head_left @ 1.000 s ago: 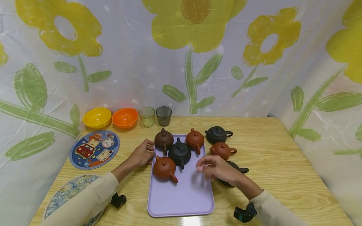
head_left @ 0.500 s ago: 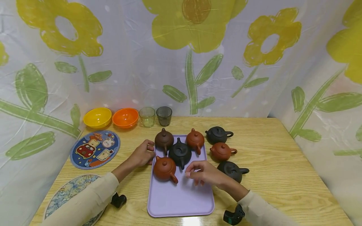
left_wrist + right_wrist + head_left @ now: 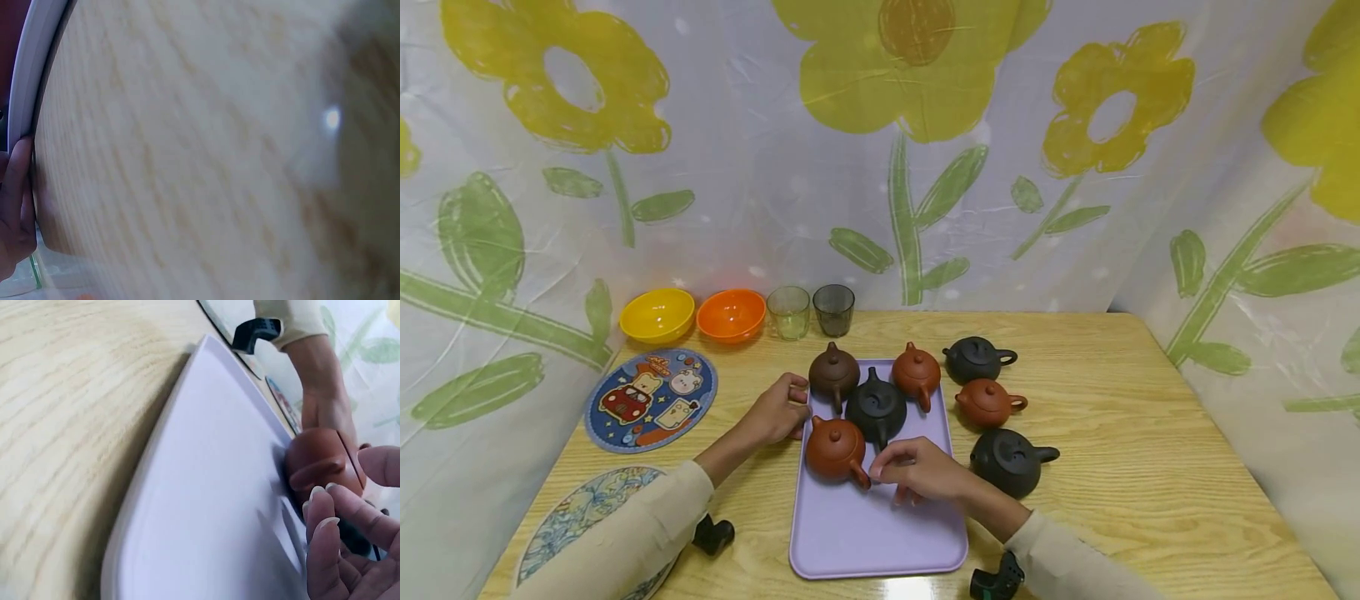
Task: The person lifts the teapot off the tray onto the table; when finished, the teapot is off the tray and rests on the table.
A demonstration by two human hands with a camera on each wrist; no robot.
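Observation:
A lilac tray (image 3: 877,537) carries a red-brown teapot (image 3: 833,448) at its left, a black teapot (image 3: 875,406) in the middle, a dark brown teapot (image 3: 832,372) and another reddish teapot (image 3: 916,371) at its far end. My left hand (image 3: 778,410) grips the tray's left rim, fingertips at the edge in the left wrist view. Over the tray, my right hand (image 3: 921,472) has thumb and fingers bent but apart, nothing between them. Its fingertips are right at the handle of the left red-brown teapot, whose body (image 3: 315,453) shows beside them in the right wrist view.
Right of the tray stand a black teapot (image 3: 976,359), a reddish teapot (image 3: 987,403) and a larger black teapot (image 3: 1007,462). Behind on the left are a yellow bowl (image 3: 657,317), an orange bowl (image 3: 732,316) and two glasses (image 3: 833,309). Two round mats (image 3: 651,400) lie left.
My right hand has moved left and nearer across the tray, from beside the right-hand teapots to the red-brown teapot's handle. My left hand has stayed at the rim.

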